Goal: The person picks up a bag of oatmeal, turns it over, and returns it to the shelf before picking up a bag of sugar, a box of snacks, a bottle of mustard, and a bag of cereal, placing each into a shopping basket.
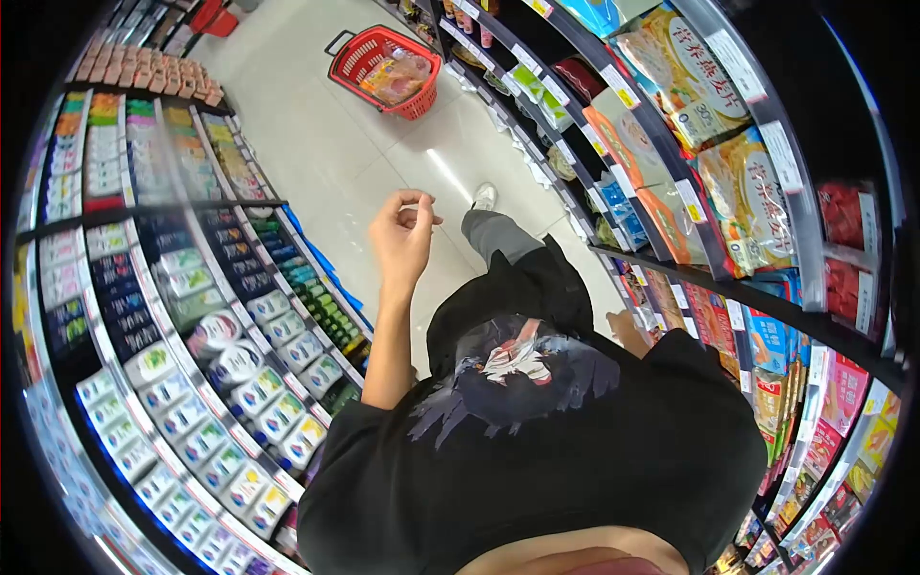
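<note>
My left hand (402,235) is raised over the aisle floor, its fingers curled in toward the thumb, and I see nothing held in it. Low at my other side, only a small part of my right hand and wrist (628,333) shows beside the right-hand shelves; its fingers are hidden or too small to read. Farther up the aisle, a red shopping basket (422,99) with a dark handle stands on the floor. Inside it lies an orange and clear plastic package (396,77). Neither hand touches the basket.
Shelves on the left hold rows of white packs (259,393) and small green items (311,297). On the right, shelves carry oatmeal bags (747,201) and other bagged food. Another red basket (213,17) is at the far left. Pale tiled floor (369,182) runs between.
</note>
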The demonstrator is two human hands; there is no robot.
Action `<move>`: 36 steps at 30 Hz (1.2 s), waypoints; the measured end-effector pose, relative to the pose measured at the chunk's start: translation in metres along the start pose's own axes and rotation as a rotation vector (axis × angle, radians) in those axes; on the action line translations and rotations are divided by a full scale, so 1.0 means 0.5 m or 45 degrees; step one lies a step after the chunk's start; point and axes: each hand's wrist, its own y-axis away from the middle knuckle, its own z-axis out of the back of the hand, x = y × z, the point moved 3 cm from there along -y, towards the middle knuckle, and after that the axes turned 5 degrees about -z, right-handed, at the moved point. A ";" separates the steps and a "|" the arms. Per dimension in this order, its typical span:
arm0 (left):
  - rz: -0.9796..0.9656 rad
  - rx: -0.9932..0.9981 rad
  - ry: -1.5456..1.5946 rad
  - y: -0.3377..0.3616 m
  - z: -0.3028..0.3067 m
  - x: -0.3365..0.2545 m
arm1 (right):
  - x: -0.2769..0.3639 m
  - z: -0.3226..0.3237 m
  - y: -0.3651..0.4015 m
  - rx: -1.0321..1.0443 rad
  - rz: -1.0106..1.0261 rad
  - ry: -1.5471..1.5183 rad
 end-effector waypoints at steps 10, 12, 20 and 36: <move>0.041 0.169 -0.151 -0.388 0.066 0.032 | 0.855 0.005 -0.060 -0.220 0.932 -0.315; 0.121 0.189 -0.113 -0.437 0.119 0.066 | 1.005 0.054 0.050 -0.155 1.071 -0.435; 0.210 -0.007 -0.610 -0.603 0.419 0.540 | 1.194 -0.035 0.120 -0.146 0.891 -0.633; 0.810 0.332 -0.571 -1.066 0.669 0.700 | 1.060 -0.486 0.339 0.214 -0.409 -0.980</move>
